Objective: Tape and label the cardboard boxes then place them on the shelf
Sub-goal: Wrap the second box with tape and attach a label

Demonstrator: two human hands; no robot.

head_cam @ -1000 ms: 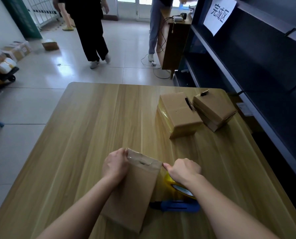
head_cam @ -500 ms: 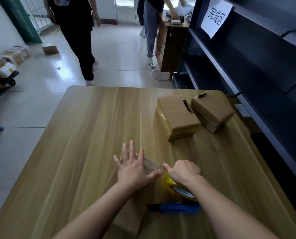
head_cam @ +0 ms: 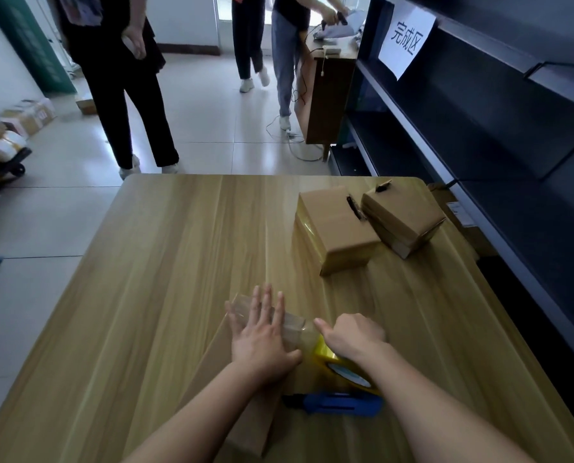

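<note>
Left grip (head_cam: 262,339) lying flat, fingers spread, pressing down on cardboard box (head_cam: 250,426) at lower centre of frame on worktop (head_cam: 178,262). Right grip (head_cam: 352,335) curling round yellow tape roll (head_cam: 325,357), thumb out, sitting just right of box's far end.

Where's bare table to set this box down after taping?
Free: the left half of the table, from its left edge to the box under the left hand, and the far middle, left of the two far boxes. Crowded: near right, where the right hand grips the tape dispenser.
</note>
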